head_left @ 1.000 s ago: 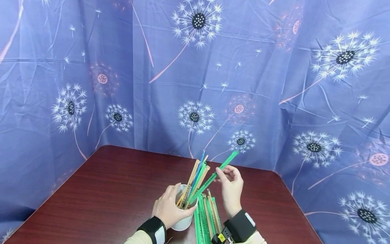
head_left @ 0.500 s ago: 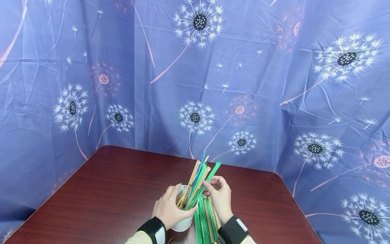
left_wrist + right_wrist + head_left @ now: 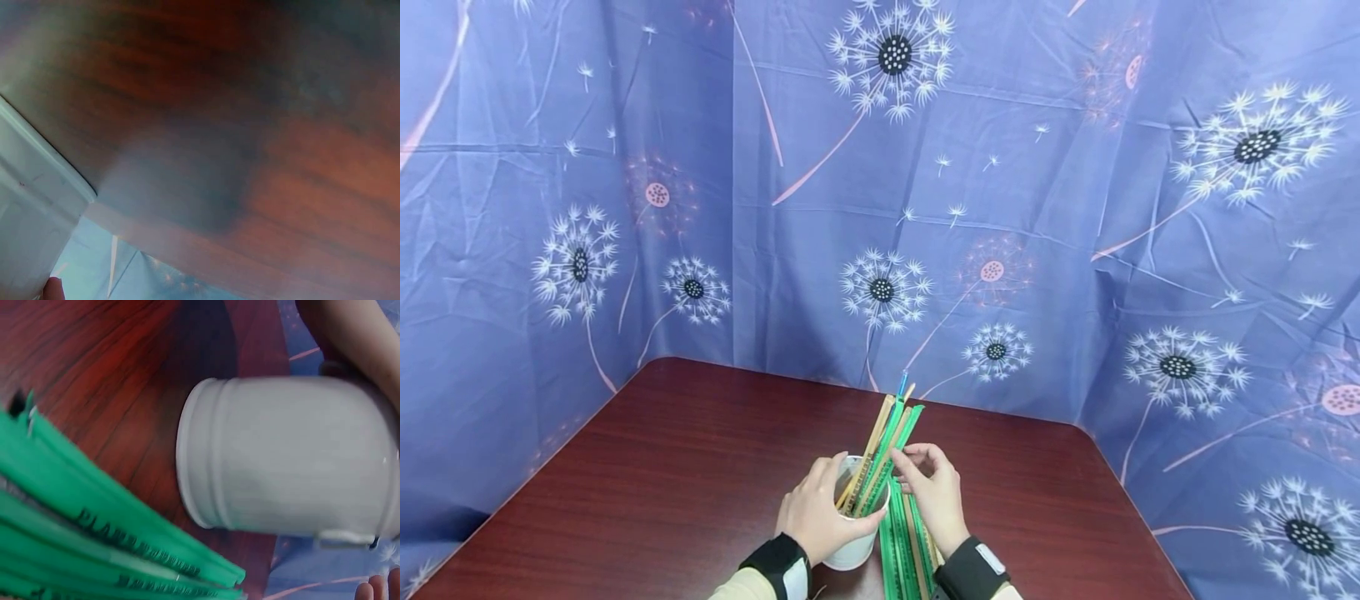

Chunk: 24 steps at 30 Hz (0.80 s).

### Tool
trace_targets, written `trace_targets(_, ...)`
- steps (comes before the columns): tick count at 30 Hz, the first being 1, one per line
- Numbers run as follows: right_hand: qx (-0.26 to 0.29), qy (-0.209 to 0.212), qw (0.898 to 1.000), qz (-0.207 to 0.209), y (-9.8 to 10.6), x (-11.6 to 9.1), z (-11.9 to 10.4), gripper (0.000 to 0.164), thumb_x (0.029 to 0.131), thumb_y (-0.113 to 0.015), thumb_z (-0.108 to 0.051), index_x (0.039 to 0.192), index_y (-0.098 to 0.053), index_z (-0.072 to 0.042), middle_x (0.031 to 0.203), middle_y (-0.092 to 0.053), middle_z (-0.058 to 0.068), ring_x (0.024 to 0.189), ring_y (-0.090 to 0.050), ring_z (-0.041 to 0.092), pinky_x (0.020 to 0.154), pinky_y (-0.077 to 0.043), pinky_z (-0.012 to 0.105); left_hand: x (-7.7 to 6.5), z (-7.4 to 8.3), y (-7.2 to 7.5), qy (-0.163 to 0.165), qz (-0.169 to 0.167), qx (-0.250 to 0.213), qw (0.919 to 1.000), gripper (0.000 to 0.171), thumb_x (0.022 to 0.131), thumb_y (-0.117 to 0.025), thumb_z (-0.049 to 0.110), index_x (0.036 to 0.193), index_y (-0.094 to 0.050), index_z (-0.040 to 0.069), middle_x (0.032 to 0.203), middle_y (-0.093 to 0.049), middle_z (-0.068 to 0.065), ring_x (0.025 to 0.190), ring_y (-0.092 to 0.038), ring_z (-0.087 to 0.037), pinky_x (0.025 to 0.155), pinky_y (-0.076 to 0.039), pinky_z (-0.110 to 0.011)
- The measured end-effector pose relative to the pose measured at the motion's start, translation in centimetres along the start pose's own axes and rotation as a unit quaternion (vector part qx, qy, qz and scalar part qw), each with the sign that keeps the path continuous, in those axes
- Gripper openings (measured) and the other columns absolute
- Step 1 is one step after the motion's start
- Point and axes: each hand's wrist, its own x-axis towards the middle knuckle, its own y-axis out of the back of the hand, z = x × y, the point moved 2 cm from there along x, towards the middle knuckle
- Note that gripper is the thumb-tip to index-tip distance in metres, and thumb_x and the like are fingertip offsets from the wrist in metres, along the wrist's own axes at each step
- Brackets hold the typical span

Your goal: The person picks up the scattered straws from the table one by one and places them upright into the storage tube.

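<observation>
Several sticks [image 3: 882, 450] lean in the white cup [image 3: 854, 553] the left hand [image 3: 818, 512] holds.

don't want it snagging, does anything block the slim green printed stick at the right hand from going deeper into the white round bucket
Nothing visible blocks it: the green stick reaches down inside the white bucket, with thin straight tan sticks close beside it. The bucket's bottom is hidden.
</observation>
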Motion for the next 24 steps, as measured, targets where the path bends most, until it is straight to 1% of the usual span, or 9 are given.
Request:
trace_targets(3, -0.001, -0.017, 1.000, 0.012, 0.7, 0.3, 0.6, 0.041, 0.095, -0.064, -0.041, 0.110, -0.065, -0.002, 0.088, -0.071, 0.009, 0.073, -0.067, 0.014, 0.068, -0.058, 0.031, 0.0, 0.0, 0.0, 0.003, -0.002, -0.001, 1.0000, 0.099, 0.064, -0.071, 0.078, 0.138, -0.055, 0.015, 0.119, -0.062, -0.002, 0.091, -0.068, -0.024, 0.069, -0.054, -0.044)
trace_targets(5, -0.017, -0.029, 0.999, 0.019, 1.2, 0.5, 1.2, 0.044, 0.096, -0.062, -0.044, 0.111, -0.065, -0.003, 0.089, -0.072, 0.008, 0.074, -0.066, 0.013, 0.069, -0.058, 0.033, 0.0, 0.0, 0.0, 0.005, -0.004, -0.002, 1.0000, 0.099, 0.064, -0.071, 0.079, 0.138, -0.055, 0.016, 0.120, -0.062, -0.002, 0.092, -0.067, -0.024, 0.070, -0.054, -0.045)
trace_targets(7, -0.056, -0.029, 0.998, 0.021, 1.8, 0.7, 1.9, 0.039, 0.096, -0.064, -0.040, 0.110, -0.066, -0.003, 0.091, -0.073, 0.009, 0.077, -0.067, 0.016, 0.071, -0.057, 0.035, 0.0, 0.0, 0.0, 0.007, -0.007, -0.002, 1.0000, 0.098, 0.064, -0.071, 0.079, 0.138, -0.054, 0.016, 0.120, -0.062, -0.002, 0.094, -0.067, -0.024, 0.071, -0.054, -0.046)
trace_targets(9, -0.119, -0.023, 0.992, 0.020, 2.3, 0.9, 2.8, 0.030, 0.093, -0.069, -0.030, 0.107, -0.068, -0.003, 0.093, -0.073, 0.010, 0.082, -0.068, 0.020, 0.073, -0.055, 0.038, 0.0, -0.1, 0.0, 0.009, -0.009, -0.001, 0.9999, 0.099, 0.064, -0.071, 0.079, 0.138, -0.054, 0.017, 0.121, -0.061, -0.002, 0.095, -0.067, -0.025, 0.071, -0.054, -0.046)
trace_targets(12, -0.217, -0.009, 0.976, 0.007, 3.1, 1.2, 4.1, 0.025, 0.085, -0.073, -0.015, 0.106, -0.069, -0.002, 0.095, -0.072, 0.013, 0.087, -0.068, 0.027, 0.074, -0.053, 0.041, 0.0, -0.2, -0.1, 0.010, -0.011, -0.002, 0.9999, 0.099, 0.064, -0.071, 0.079, 0.138, -0.054, 0.017, 0.122, -0.061, -0.003, 0.096, -0.067, -0.025, 0.072, -0.054, -0.046)
trace_targets(14, -0.253, -0.015, 0.967, -0.011, 3.5, 1.2, 4.8, 0.028, 0.081, -0.074, -0.010, 0.107, -0.068, -0.001, 0.096, -0.071, 0.014, 0.088, -0.067, 0.030, 0.074, -0.052, 0.042, 0.0, -0.2, 0.0, 0.009, -0.010, -0.004, 0.9999, 0.099, 0.064, -0.071, 0.078, 0.138, -0.054, 0.016, 0.122, -0.061, -0.003, 0.095, -0.067, -0.025, 0.072, -0.054, -0.047)
trace_targets(16, -0.264, -0.024, 0.964, -0.034, 3.8, 1.1, 5.3, 0.031, 0.078, -0.073, -0.006, 0.107, -0.068, 0.001, 0.096, -0.070, 0.014, 0.087, -0.066, 0.031, 0.073, -0.052, 0.043, 0.0, -0.2, 0.0, 0.008, -0.009, -0.005, 0.9999, 0.098, 0.064, -0.072, 0.078, 0.138, -0.054, 0.017, 0.121, -0.061, -0.003, 0.094, -0.067, -0.025, 0.071, -0.054, -0.046)
trace_targets(19, -0.263, -0.035, 0.962, -0.066, 3.9, 0.8, 5.7, 0.034, 0.074, -0.072, -0.001, 0.107, -0.066, 0.003, 0.093, -0.069, 0.015, 0.083, -0.066, 0.029, 0.070, -0.052, 0.040, 0.0, -0.2, 0.0, 0.005, -0.004, -0.005, 1.0000, 0.097, 0.064, -0.072, 0.078, 0.138, -0.054, 0.017, 0.119, -0.061, -0.002, 0.092, -0.067, -0.024, 0.070, -0.054, -0.045)
trace_targets(24, -0.269, -0.033, 0.957, -0.100, 3.9, 0.2, 6.2, 0.040, 0.067, -0.068, 0.004, 0.107, -0.064, 0.007, 0.090, -0.067, 0.017, 0.075, -0.063, 0.023, 0.058, -0.050, 0.033, 0.0, -0.2, -0.1, 0.004, 0.000, -0.005, 1.0000, 0.096, 0.063, -0.072, 0.078, 0.137, -0.055, 0.018, 0.118, -0.062, -0.002, 0.091, -0.067, -0.024, 0.070, -0.054, -0.045)
